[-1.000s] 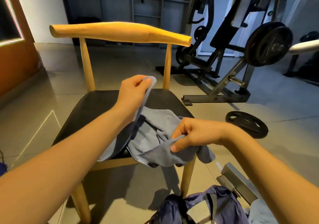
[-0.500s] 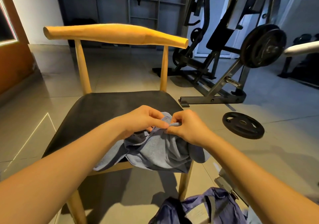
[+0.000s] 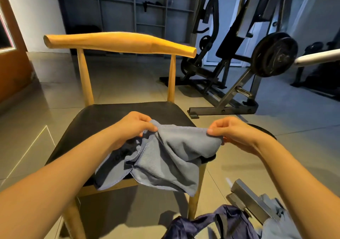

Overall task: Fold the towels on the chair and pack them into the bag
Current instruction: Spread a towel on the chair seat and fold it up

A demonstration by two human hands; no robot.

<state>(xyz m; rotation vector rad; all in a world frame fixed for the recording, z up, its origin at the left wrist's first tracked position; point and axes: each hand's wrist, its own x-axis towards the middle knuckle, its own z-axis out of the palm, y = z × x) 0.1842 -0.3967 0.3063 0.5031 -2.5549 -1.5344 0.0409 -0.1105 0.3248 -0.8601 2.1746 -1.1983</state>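
Left hand [image 3: 136,126]: fingers pinch one top corner of the grey towel [image 3: 174,156] above the chair [image 3: 119,43] seat.
Right hand [image 3: 231,130]: fingers pinch the opposite corner, top edge held taut.
Towel: hangs crumpled over the seat's front edge.
Bag [image 3: 211,224]: dark blue, on the floor beside the chair.

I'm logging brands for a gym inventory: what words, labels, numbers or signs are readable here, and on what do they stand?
No text can be read.
The weight plate on the machine shows faint raised marks, too blurred to read.
The towel, the bag and the chair show no label or print.
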